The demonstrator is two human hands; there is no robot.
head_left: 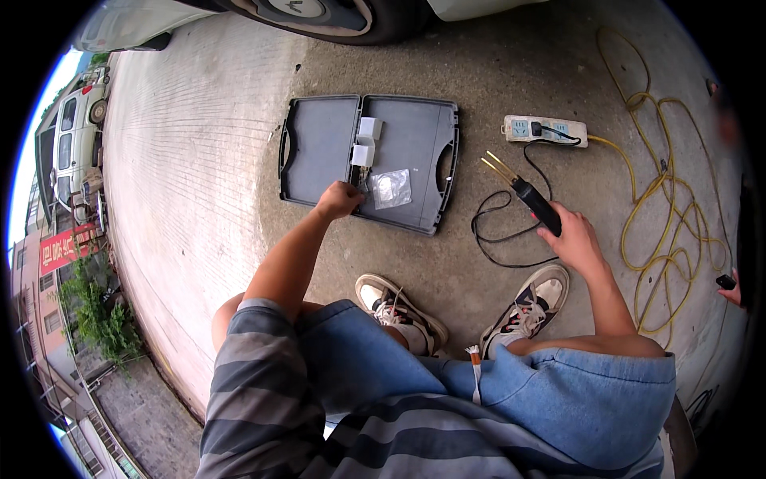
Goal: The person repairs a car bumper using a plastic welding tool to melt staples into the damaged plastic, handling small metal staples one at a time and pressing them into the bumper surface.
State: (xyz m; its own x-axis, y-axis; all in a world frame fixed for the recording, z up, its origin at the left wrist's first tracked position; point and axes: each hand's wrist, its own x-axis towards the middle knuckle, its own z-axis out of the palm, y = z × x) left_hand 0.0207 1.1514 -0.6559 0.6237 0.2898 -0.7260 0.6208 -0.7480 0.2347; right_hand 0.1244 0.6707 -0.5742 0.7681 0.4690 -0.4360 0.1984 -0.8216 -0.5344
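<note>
My right hand point(573, 238) is wrapped round the black handle of a hot stapler point(536, 206), a corded tool with two brass-coloured prongs pointing up and left. Its black cord loops over the ground. At the near edge of an open dark grey plastic case point(319, 152), my left hand point(340, 199) has its fingers pinched together by the hinge line. What they hold, if anything, is too small to make out. Just beyond the fingers are small white boxes point(363, 154) and some tiny metal pieces. A clear plastic bag point(391, 189) lies in the right half of the case.
A white power strip point(511, 128) with a black plug lies right of the case. Its yellow extension cord point(630, 191) sprawls in coils at right. A vehicle's wheel point(359, 24) stands beyond the case. At the right edge, another person's hand point(732, 294) holds a small dark object.
</note>
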